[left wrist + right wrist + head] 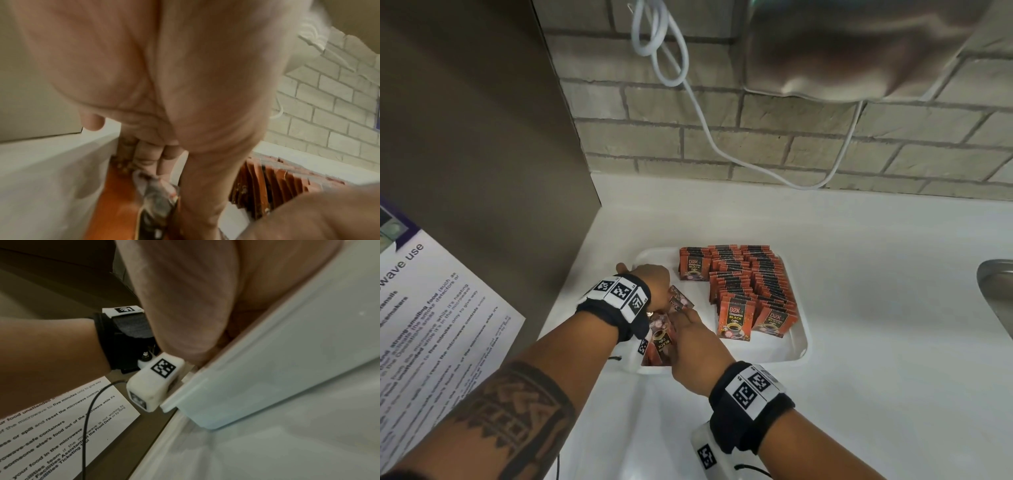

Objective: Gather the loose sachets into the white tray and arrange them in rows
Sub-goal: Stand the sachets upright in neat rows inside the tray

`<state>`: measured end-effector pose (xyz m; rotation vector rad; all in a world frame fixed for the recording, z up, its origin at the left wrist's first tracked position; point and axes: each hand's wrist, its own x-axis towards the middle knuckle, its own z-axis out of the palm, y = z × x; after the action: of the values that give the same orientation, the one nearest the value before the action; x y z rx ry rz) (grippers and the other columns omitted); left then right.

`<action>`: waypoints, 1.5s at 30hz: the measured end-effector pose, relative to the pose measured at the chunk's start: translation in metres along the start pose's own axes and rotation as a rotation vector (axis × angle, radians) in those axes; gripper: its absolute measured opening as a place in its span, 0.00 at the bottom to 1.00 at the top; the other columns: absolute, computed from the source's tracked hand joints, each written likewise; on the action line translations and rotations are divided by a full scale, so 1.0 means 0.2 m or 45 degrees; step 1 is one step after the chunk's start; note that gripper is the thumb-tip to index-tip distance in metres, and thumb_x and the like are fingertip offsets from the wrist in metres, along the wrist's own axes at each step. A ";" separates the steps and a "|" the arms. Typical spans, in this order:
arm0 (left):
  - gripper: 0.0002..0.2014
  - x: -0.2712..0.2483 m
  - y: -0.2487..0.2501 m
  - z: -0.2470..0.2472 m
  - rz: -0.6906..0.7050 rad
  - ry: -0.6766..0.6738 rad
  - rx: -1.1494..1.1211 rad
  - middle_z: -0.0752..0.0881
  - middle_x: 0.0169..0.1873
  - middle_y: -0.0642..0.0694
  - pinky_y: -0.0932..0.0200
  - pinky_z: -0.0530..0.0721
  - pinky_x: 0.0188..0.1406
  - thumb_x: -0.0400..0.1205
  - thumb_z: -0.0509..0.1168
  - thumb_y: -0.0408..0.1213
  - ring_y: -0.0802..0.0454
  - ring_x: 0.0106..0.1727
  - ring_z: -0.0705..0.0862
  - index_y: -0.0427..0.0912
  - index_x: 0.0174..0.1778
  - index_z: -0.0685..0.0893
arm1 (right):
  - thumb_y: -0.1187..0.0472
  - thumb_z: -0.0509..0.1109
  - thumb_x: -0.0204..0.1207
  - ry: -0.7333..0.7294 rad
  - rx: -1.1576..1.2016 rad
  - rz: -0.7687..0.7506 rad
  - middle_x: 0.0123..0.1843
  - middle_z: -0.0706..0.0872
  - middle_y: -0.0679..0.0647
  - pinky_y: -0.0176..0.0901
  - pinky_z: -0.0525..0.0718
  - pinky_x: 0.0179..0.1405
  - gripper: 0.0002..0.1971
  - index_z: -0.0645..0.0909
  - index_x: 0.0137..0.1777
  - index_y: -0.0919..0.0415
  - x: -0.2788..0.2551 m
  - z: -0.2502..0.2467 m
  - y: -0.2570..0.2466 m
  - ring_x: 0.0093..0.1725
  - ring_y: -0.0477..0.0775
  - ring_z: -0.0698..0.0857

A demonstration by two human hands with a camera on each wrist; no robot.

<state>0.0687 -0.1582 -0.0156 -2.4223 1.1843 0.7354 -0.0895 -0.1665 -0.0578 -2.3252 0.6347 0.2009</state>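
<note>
Over the tray [799, 346], both hands bent.

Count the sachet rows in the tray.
3: a short row far left, a long middle row, a long right row, all in the tray. Loose sachets under the left hand and right hand may hide more.

Glossy foil on smooth plastic, rough brick behind.

I see shiny printed sachets [736, 291] in a smooth white plastic tray [796, 346] on a glossy white counter [876, 308]. The brick wall [791, 137] looks rough and matt, the sink rim [996, 294] brushed metal, the notice [431, 325] matt paper, my wrist straps [750, 411] black cloth.
</note>
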 end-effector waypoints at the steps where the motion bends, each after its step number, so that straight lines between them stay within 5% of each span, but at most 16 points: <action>1: 0.13 0.00 0.00 -0.01 -0.007 -0.014 -0.029 0.80 0.35 0.49 0.38 0.75 0.69 0.80 0.72 0.47 0.46 0.46 0.82 0.43 0.38 0.79 | 0.64 0.68 0.79 0.007 0.006 -0.006 0.78 0.65 0.54 0.58 0.82 0.66 0.30 0.65 0.81 0.57 0.00 0.00 0.00 0.63 0.67 0.83; 5: 0.14 -0.01 0.00 -0.02 0.002 0.005 -0.082 0.83 0.39 0.48 0.42 0.74 0.66 0.80 0.74 0.48 0.45 0.48 0.82 0.43 0.39 0.80 | 0.64 0.68 0.80 0.045 0.033 -0.051 0.78 0.66 0.54 0.56 0.82 0.66 0.30 0.65 0.81 0.57 -0.01 0.00 0.01 0.64 0.65 0.83; 10: 0.14 -0.03 -0.04 -0.04 0.021 0.099 -0.175 0.79 0.34 0.47 0.59 0.75 0.37 0.81 0.74 0.37 0.47 0.42 0.81 0.39 0.36 0.76 | 0.64 0.67 0.81 0.056 0.045 -0.080 0.74 0.72 0.55 0.47 0.81 0.65 0.28 0.67 0.81 0.56 -0.02 -0.01 0.01 0.66 0.60 0.81; 13: 0.14 -0.07 -0.09 -0.08 -0.033 0.192 -0.279 0.82 0.38 0.43 0.58 0.76 0.36 0.82 0.71 0.35 0.45 0.43 0.82 0.40 0.34 0.74 | 0.63 0.67 0.81 0.077 0.026 -0.091 0.74 0.72 0.54 0.43 0.78 0.65 0.27 0.69 0.80 0.56 -0.02 -0.02 0.02 0.67 0.58 0.80; 16: 0.08 -0.12 -0.16 -0.12 -0.063 0.307 -0.396 0.85 0.44 0.40 0.58 0.76 0.37 0.83 0.70 0.36 0.44 0.43 0.82 0.37 0.42 0.80 | 0.61 0.69 0.81 0.104 0.018 -0.067 0.72 0.74 0.55 0.41 0.77 0.65 0.26 0.70 0.78 0.57 -0.01 -0.02 0.02 0.66 0.56 0.80; 21: 0.11 -0.22 -0.28 -0.12 -0.090 0.457 -0.606 0.83 0.36 0.44 0.59 0.69 0.27 0.80 0.73 0.41 0.48 0.36 0.79 0.39 0.37 0.81 | 0.58 0.74 0.77 0.114 -0.048 0.016 0.67 0.80 0.56 0.47 0.83 0.63 0.25 0.74 0.73 0.58 0.01 -0.03 0.01 0.64 0.58 0.82; 25: 0.16 -0.29 -0.30 -0.05 -0.106 0.516 -0.798 0.79 0.29 0.46 0.59 0.68 0.27 0.79 0.73 0.39 0.48 0.32 0.76 0.41 0.30 0.75 | 0.59 0.78 0.74 0.140 -0.069 0.050 0.68 0.79 0.56 0.47 0.83 0.63 0.30 0.73 0.75 0.57 0.02 -0.05 -0.01 0.64 0.59 0.83; 31: 0.11 -0.34 -0.36 0.04 -0.082 0.564 -1.044 0.85 0.35 0.43 0.57 0.74 0.32 0.79 0.74 0.41 0.44 0.37 0.82 0.37 0.39 0.83 | 0.61 0.76 0.75 0.225 -0.021 0.007 0.66 0.83 0.50 0.47 0.85 0.59 0.27 0.77 0.74 0.49 0.01 -0.05 -0.02 0.62 0.54 0.84; 36: 0.11 -0.37 -0.40 0.10 0.011 0.552 -1.526 0.91 0.44 0.41 0.49 0.87 0.45 0.76 0.74 0.43 0.42 0.44 0.90 0.41 0.49 0.87 | 0.65 0.70 0.80 0.292 0.233 -0.016 0.43 0.85 0.44 0.31 0.81 0.34 0.15 0.84 0.63 0.50 -0.02 -0.12 -0.03 0.37 0.43 0.84; 38: 0.09 -0.39 -0.39 0.11 0.044 0.545 -1.721 0.92 0.48 0.39 0.48 0.88 0.46 0.80 0.73 0.38 0.42 0.45 0.91 0.41 0.53 0.87 | 0.67 0.68 0.81 0.340 0.407 -0.049 0.40 0.84 0.45 0.32 0.82 0.31 0.13 0.85 0.59 0.50 -0.05 -0.19 -0.05 0.34 0.43 0.84; 41: 0.09 -0.40 -0.34 0.10 0.083 0.472 -1.981 0.92 0.53 0.39 0.46 0.88 0.47 0.86 0.68 0.34 0.40 0.47 0.91 0.40 0.61 0.84 | 0.69 0.66 0.83 0.322 0.807 -0.064 0.48 0.85 0.52 0.54 0.93 0.42 0.11 0.80 0.59 0.52 -0.09 -0.30 -0.08 0.37 0.49 0.90; 45: 0.13 -0.41 -0.23 0.06 0.264 0.279 -2.279 0.90 0.56 0.38 0.43 0.92 0.41 0.88 0.66 0.33 0.39 0.46 0.92 0.39 0.68 0.78 | 0.70 0.72 0.81 0.296 1.143 -0.101 0.55 0.86 0.58 0.41 0.88 0.32 0.12 0.77 0.59 0.58 -0.10 -0.45 -0.09 0.35 0.45 0.87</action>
<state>0.0600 -0.0730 0.0260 -3.6928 0.8498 2.3889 -0.1000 -0.2072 0.0254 -1.5002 0.5799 -0.3394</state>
